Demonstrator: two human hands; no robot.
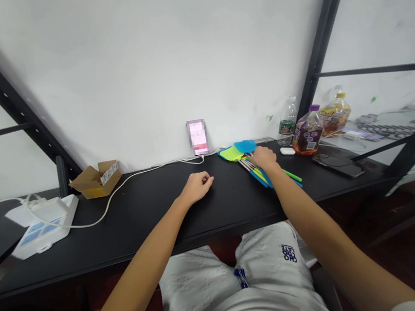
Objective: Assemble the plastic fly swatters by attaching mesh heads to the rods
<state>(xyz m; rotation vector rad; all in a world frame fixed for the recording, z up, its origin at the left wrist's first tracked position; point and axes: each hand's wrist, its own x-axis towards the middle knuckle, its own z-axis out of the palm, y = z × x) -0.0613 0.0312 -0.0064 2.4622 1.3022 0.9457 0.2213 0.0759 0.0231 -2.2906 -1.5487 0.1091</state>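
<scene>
A fanned pile of fly swatters lies right of centre on the black desk, with a blue head [245, 146] and a yellow-green head [230, 153] toward the wall. Their thin metal rods [247, 164] lead to blue and green handles pointing toward me. My right hand [263, 157] is over the middle of the pile, its fingers curled down around a fly swatter, the fingertips hidden. Left of the pile, my left hand [197, 186] rests on the desk, loosely closed, with nothing visible in it.
A lit phone [198, 137] leans on the wall, its white cable running left to a power strip [45, 229]. An open cardboard box [96, 181] stands at left. At right are bottles [307, 132], a white case [287, 151], a dark phone [338, 165] and a black shelf frame [328, 23].
</scene>
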